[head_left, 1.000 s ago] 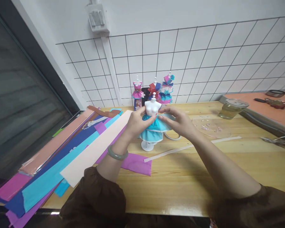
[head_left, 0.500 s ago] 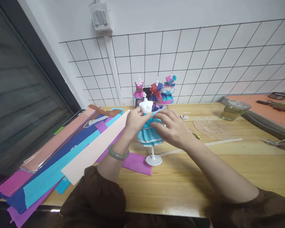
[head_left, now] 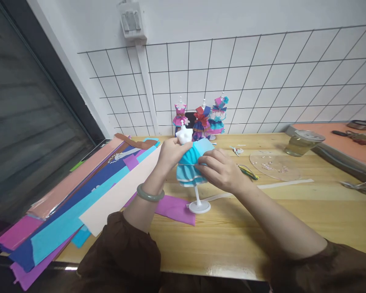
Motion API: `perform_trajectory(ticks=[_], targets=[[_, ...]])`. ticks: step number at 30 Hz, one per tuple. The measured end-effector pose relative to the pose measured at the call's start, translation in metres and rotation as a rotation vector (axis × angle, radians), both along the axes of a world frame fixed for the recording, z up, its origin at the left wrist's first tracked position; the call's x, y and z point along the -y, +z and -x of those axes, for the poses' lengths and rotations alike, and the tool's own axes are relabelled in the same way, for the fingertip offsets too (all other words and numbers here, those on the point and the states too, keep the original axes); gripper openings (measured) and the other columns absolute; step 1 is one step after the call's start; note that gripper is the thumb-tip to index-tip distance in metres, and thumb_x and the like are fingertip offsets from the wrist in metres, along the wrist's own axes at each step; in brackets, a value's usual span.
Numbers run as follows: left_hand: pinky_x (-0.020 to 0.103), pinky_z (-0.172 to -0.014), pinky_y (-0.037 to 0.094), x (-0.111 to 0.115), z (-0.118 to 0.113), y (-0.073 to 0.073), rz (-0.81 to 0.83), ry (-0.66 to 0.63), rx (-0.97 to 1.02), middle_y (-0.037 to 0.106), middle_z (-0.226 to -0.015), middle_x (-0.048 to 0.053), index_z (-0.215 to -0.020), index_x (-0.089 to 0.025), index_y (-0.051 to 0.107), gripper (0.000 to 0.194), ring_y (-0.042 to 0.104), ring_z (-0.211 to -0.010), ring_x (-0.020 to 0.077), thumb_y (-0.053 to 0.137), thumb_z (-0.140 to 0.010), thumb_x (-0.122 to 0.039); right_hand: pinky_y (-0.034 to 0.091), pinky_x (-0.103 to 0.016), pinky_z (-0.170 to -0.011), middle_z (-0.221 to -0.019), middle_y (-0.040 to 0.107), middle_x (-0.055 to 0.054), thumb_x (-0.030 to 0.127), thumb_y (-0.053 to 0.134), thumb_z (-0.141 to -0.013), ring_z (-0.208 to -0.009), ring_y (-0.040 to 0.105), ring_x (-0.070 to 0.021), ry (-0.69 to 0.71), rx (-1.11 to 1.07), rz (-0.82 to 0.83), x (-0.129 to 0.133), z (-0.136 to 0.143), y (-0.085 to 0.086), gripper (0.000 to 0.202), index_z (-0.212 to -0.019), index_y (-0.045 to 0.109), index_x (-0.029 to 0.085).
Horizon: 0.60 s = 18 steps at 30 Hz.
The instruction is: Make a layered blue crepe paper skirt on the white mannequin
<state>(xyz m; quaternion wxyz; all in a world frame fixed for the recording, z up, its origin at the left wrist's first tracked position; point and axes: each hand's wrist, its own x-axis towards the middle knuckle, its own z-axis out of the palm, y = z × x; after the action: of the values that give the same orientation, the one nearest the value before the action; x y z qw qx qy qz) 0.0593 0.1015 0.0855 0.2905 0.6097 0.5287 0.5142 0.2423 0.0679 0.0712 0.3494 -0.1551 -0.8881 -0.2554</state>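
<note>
A small white dress-form mannequin [head_left: 184, 135] leans slightly left on its round white stand [head_left: 199, 206]. It wears a tiered turquoise skirt [head_left: 189, 176] with white trim. My left hand [head_left: 172, 154] grips the mannequin's upper body, its thumb pressing turquoise crepe paper [head_left: 203, 147] against the waist. Beside the skirt's right side, my right hand [head_left: 221, 169] is closed, fingertips pinching the lower edge of that crepe paper. The paper's upper corner stands out to the right above my knuckles. My fingers hide part of the waist.
Crepe paper strips [head_left: 110, 195] in several colours cover the table's left side. A purple piece [head_left: 177, 211] lies by the stand. Dressed mannequins [head_left: 201, 122] stand behind. To the right are scissors [head_left: 248, 172], a clear plate [head_left: 274, 173], a white strip [head_left: 288, 184] and a lidded cup [head_left: 303, 143].
The mannequin has tilted, its neck moving left and its base right. My right hand has closed and shifted slightly down, and more of the turquoise paper now shows at the waist.
</note>
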Motion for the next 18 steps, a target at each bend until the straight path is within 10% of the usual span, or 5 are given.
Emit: perform_trajectory(ticks=[13, 18], targets=[[0.025, -0.064, 0.05, 0.014, -0.005, 0.009, -0.059, -0.315, -0.04, 0.069, -0.093, 0.008, -0.099, -0.014, 0.063, 0.034, 0.065, -0.084, 0.0195, 0.063, -0.073, -0.038, 0.041, -0.041, -0.093, -0.111, 0.061, -0.009, 0.031, 0.049, -0.088, -0.107, 0.054, -0.0237, 0.012, -0.484, 0.59, -0.008, -0.014, 0.016, 0.024, -0.109, 0.057, 0.023], [0.027, -0.073, 0.051, 0.02, -0.009, 0.01, -0.101, -0.427, -0.127, 0.068, -0.103, 0.007, -0.103, -0.016, 0.061, 0.034, 0.063, -0.097, 0.0214, 0.062, -0.075, -0.036, 0.045, -0.033, -0.077, -0.096, 0.065, -0.006, 0.043, 0.05, -0.087, -0.089, 0.059, -0.0208, -0.077, -0.411, 0.874, -0.01, -0.021, 0.021, 0.026, -0.091, 0.062, 0.02]])
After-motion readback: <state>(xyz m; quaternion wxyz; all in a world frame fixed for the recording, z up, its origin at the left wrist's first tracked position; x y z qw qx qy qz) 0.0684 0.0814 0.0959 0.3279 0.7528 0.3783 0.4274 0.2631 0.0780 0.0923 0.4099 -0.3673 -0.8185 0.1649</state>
